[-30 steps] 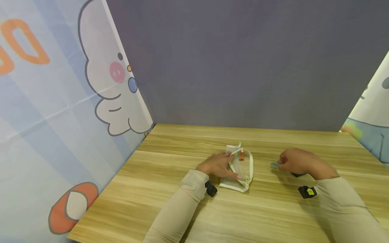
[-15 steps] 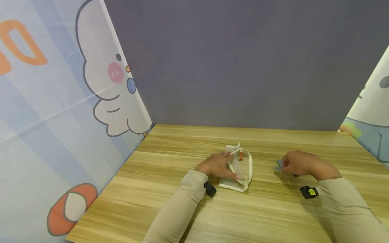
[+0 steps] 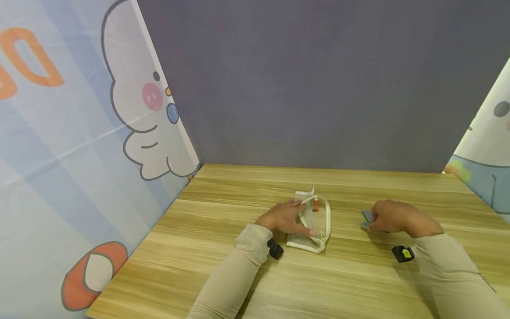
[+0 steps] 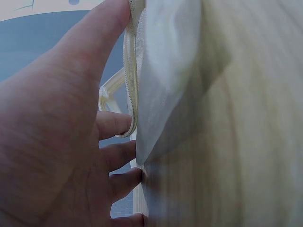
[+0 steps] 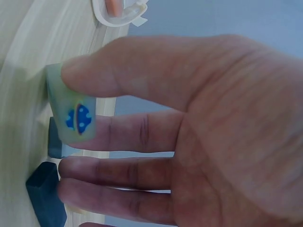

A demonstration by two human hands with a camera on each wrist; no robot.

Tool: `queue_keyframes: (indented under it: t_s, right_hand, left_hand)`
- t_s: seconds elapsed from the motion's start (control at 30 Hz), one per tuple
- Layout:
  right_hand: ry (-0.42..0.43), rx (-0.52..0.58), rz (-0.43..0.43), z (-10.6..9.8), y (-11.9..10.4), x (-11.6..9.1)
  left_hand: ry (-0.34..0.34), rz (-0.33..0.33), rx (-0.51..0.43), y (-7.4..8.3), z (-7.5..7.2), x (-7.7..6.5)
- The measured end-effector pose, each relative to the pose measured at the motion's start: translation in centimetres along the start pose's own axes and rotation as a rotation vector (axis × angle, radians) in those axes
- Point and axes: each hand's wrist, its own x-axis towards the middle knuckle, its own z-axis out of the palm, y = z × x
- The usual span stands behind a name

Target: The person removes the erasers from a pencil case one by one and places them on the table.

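Note:
My left hand (image 3: 283, 217) rests with spread fingers on a white mesh drawstring bag (image 3: 304, 241). In the left wrist view its thumb and fingers touch the zip-like edge of the bag's mouth (image 4: 130, 80). An orange piece (image 3: 316, 205) shows inside the bag. To the right, my right hand (image 3: 392, 217) pinches a small pale green block (image 5: 75, 113) with a blue dotted print, between thumb and index finger. Its remaining fingers stretch over two dark blocks on the table: one block (image 5: 55, 137) behind the held one, another block (image 5: 47, 194) by the fingertips.
The wood-grain table (image 3: 223, 186) ends at a grey panel (image 3: 318, 88) at the back. A printed cartoon cloth (image 3: 79, 146) hangs on the left side, another cloth (image 3: 486, 133) at the right. Both wrists carry small black devices.
My right hand has shifted slightly right and nearer with the pale green block, and a grey-blue block beside it has come into sight. My left hand stays on the bag.

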Motion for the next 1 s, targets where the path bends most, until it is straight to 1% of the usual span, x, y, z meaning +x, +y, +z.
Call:
queue_keyframes:
  t_s: [0.2, 0.47, 0.63, 0.73, 0.9, 1.0]
  right_hand:
    - [-0.007, 0.011, 0.011, 0.34, 0.14, 0.06]
    - [-0.014, 0.025, -0.008, 0.5, 0.56, 0.18]
    - [-0.028, 0.041, 0.008, 0.65, 0.69, 0.35]
    - [-0.014, 0.038, 0.013, 0.61, 0.81, 0.47]
    - [0.039, -0.008, 0.039, 0.34, 0.72, 0.47]
    - [0.06, -0.025, 0.036, 0.27, 0.58, 0.59]
  left_hand:
    - [0.002, 0.0, 0.008, 0.05, 0.11, 0.16]
    - [-0.005, -0.013, 0.006, 0.07, 0.21, 0.22]
    - [-0.002, -0.01, 0.01, 0.06, 0.31, 0.34]
    - [0.002, -0.008, -0.002, 0.05, 0.3, 0.35]
    - [0.017, -0.001, -0.031, 0.12, 0.2, 0.36]
    - [0.029, 0.003, -0.048, 0.16, 0.23, 0.43]
